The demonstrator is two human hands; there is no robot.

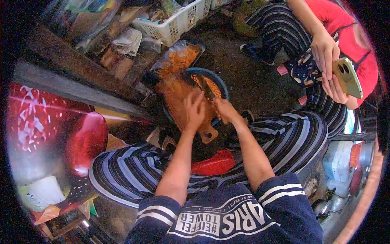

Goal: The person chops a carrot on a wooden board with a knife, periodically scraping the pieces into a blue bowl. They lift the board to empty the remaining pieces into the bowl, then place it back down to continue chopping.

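Observation:
A wooden board (174, 97) with a handle lies across a blue basin (224, 83). Orange chopped pieces (217, 90) show in the basin beyond the board's right edge. My right hand (226, 110) is wrapped round the handle of a knife (208, 88), whose dark blade points up and left over the board's right side. Over the middle of the board is my left hand (195, 109), its fingers bent and somewhat blurred; whether anything lies under them I cannot make out. Behind the board, a tray (198, 49) holds more orange pieces.
A white plastic basket (172, 32) with assorted items stands beyond the tray. Wooden beams (81, 85) run along the left. Another person (361, 53) sits at the right, holding a phone (347, 77). A red seat-like object (213, 162) is between my striped legs.

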